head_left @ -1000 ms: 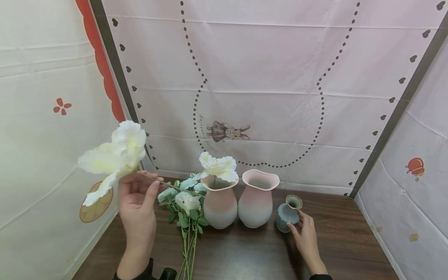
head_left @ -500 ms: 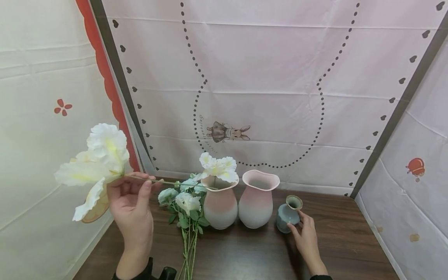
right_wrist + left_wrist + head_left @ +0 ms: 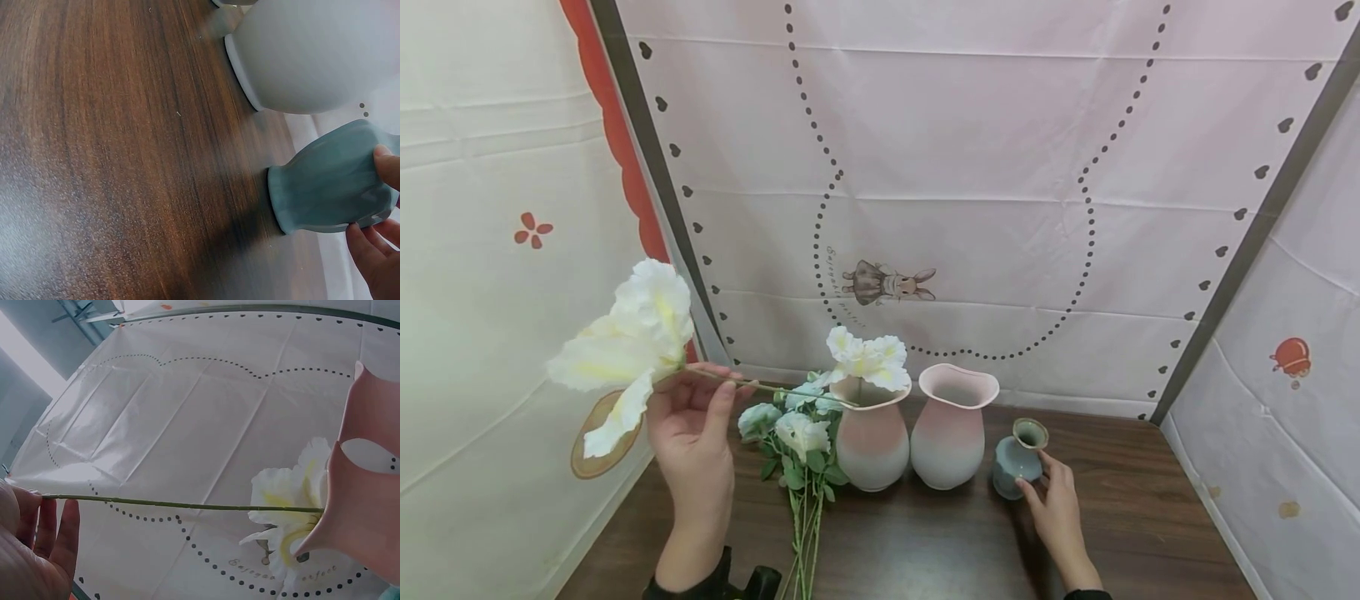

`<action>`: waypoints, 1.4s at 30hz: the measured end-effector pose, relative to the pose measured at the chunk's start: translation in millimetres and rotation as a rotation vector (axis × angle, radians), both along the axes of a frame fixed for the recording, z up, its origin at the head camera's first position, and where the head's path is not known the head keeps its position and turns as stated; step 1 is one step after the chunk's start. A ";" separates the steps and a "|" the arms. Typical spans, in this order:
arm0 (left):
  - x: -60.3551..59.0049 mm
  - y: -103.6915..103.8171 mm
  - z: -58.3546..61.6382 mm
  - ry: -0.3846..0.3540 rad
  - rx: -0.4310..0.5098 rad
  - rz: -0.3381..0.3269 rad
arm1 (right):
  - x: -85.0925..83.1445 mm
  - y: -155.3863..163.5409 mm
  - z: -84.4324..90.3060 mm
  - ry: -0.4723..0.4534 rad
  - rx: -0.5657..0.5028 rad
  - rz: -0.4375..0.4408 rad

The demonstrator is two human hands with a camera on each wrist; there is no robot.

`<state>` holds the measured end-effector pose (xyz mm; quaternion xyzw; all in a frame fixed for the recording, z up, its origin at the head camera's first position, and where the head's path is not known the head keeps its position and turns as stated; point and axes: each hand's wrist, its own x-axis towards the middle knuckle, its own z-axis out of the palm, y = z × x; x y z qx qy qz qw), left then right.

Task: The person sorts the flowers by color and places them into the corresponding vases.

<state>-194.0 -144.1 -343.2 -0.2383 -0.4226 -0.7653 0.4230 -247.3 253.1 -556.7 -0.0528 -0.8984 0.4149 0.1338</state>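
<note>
Head view, looking down on a dark wooden tabletop (image 3: pixel 925 542) inside a pale printed tent. Left hand (image 3: pixel 694 433) at about 8 o'clock, raised off the tabletop, fingers and thumb pinching the thin stem of a white flower (image 3: pixel 628 350). Bloom out toward 9 o'clock, stem running level toward 3 o'clock, its far end at the mouth of the left pink vase (image 3: pixel 868 437). Second white bloom (image 3: pixel 867 358) standing in that same vase. Bunch of pale green roses (image 3: pixel 793 433) lying on the tabletop just beside the vase at 7 o'clock, stems trailing toward 6 o'clock. Right pink vase (image 3: pixel 951 425) upright, just beside the left one, touching or nearly so. Small blue-grey vase (image 3: pixel 1018 458) upright at 4 o'clock, near the right pink vase. Right hand (image 3: pixel 1056 508) at 5 o'clock, fingertips curled against the small vase's side.

Left wrist view: fingers (image 3: pixel 53 528) at the lower left edge holding the green stem, stem crossing level to the wavy pink rim (image 3: pixel 369 487) at right, white petals behind it.

Right wrist view: small blue-grey vase (image 3: pixel 325 181) standing on the wood grain, fingertips (image 3: pixel 384 169) pressed on both sides of it, pale base of the pink vase (image 3: pixel 312 56) close by at 12 o'clock.
</note>
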 end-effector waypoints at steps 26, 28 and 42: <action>-19.9 16.8 -9.1 -0.233 -0.209 0.025 | 0.2 0.6 -1.3 0.004 -0.037 0.000; -21.5 17.5 -9.9 -0.246 -0.219 0.028 | 0.2 0.9 -1.1 0.002 -0.038 0.004; -33.3 22.4 -13.7 -0.453 -0.336 0.016 | 0.7 -0.9 -1.7 0.048 -0.026 -0.006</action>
